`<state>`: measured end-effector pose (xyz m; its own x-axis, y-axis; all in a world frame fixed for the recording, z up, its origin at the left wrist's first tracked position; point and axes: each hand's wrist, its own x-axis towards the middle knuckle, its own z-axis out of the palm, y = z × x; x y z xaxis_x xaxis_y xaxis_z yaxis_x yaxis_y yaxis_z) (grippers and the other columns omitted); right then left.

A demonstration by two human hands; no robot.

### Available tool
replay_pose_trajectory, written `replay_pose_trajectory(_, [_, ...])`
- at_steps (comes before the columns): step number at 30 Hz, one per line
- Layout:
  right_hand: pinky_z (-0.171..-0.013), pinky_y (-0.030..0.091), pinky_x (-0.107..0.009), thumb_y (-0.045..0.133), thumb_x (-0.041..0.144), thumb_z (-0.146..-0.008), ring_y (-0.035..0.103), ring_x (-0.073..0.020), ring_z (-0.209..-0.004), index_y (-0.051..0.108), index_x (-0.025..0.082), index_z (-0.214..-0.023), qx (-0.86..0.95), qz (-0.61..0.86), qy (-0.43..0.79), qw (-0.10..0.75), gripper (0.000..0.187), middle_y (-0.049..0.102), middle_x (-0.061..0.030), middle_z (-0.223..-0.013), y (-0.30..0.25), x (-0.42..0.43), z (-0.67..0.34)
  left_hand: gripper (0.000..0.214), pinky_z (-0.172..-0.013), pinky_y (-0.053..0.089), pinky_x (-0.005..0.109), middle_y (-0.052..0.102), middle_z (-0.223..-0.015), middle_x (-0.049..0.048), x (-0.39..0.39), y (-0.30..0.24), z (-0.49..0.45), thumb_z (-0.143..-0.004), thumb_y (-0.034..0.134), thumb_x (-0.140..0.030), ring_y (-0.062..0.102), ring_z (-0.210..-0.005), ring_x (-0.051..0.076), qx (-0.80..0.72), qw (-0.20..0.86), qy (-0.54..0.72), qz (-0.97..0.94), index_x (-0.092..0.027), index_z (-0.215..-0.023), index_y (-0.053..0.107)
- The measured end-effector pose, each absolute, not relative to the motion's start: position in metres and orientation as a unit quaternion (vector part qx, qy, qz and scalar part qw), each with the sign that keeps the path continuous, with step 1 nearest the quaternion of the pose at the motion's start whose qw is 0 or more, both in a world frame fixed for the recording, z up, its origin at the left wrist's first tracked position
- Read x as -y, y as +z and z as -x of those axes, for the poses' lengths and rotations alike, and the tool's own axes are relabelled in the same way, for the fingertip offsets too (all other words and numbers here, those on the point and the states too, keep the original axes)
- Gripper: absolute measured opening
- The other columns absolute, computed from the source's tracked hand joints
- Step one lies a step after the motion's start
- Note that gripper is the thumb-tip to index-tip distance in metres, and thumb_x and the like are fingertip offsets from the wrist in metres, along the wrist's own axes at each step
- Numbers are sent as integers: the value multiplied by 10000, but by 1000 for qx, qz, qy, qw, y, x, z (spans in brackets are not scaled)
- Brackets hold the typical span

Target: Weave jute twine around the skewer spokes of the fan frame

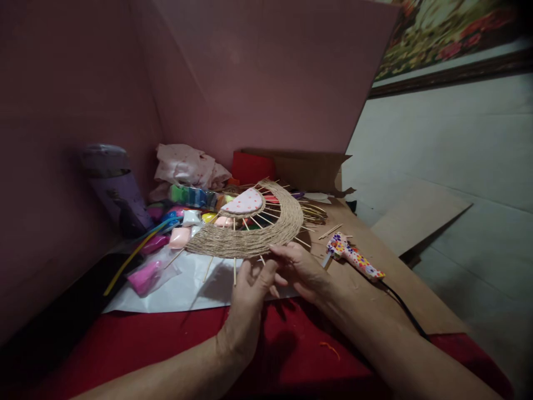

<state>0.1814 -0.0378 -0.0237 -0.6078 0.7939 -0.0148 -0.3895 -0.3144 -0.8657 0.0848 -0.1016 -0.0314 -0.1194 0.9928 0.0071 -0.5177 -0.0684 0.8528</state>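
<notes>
A half-round twine-wrapped stick fan [245,240] is held up in front of me, with thin sticks poking out past its edge. At its middle sits a half-circle of white fabric with red spots [245,202]. My right hand [302,269] pinches the fan's lower right edge between thumb and fingers. Just left of it, my left hand [252,291] is closed at the underside around the stick ends; its fingertips are partly hidden. The two hands nearly touch each other.
A flower-patterned glue gun [353,256] lies on brown cardboard [400,300] at right. Bags of coloured clay [145,278], a purple bottle [114,191] and bundled pink cloth [187,166] stand at left and back. White paper [166,294] covers part of the red cloth [175,339].
</notes>
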Motion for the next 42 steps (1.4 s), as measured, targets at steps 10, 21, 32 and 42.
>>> replay_pose_trajectory(10, [-495, 318, -266, 454, 477, -860, 510, -143, -509, 572, 161, -576, 777, 512, 146, 336, 441, 567, -47, -541, -16, 56, -193, 226, -537, 463, 258, 634, -714, 73, 98, -32, -79, -726, 626, -238, 601, -571, 144, -348, 643, 617, -291, -106, -854, 496])
replay_pose_trajectory(21, [-866, 381, -399, 554, 139, -779, 466, -251, -1002, 615, 159, -1003, 893, 299, -29, 337, 232, 555, -106, -1060, -12, 55, -194, 336, -560, 449, 234, 598, -692, 11, 105, -25, -84, -650, 598, -59, 567, -580, 105, -333, 647, 648, -226, -155, -917, 418])
replay_pose_trajectory(32, [-819, 375, -396, 506, 183, -843, 448, -230, -926, 608, 171, -910, 902, 305, -41, 302, 122, 560, -72, -913, -18, 46, -185, 428, -638, 466, 273, 591, -641, -8, 106, -22, -83, -578, 603, -30, 570, -594, 111, -359, 651, 638, -200, -161, -937, 410])
replay_pose_trajectory(42, [-806, 371, -387, 475, 167, -854, 446, -222, -907, 580, 169, -853, 907, 291, -41, 302, 104, 558, -74, -897, -23, 43, -183, 320, -622, 458, 266, 531, -599, -36, 103, -30, -84, -613, 598, -25, 539, -559, 93, -371, 645, 643, -182, -169, -823, 402])
